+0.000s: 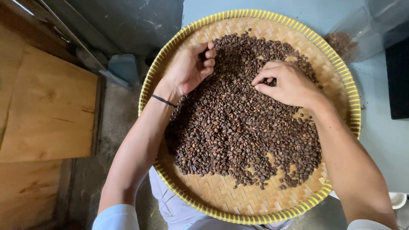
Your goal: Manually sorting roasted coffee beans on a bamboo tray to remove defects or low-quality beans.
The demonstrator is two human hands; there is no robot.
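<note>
From the head view, a round woven bamboo tray with a yellow rim (341, 68) lies on a pale blue worktop (379, 127), covered in dark roasted coffee beans (238, 127). The left hand (189, 68) rests palm-up at the pile's upper left edge, fingers curled loosely over a few beans. The right hand (287, 83) lies palm-down on the beans, fingers pinched together on some.

A pale blue-grey table (375, 127) is seen at the upper right. A round woven bamboo tray (255, 200) with a yellow rim is rested on it, its left and near parts overhanging the table edge. A clear plastic bag (362, 30) holding some dark beans is laid on the table just beside the tray's far right rim. A black flat object (398, 81) is seen at the right edge.
</note>
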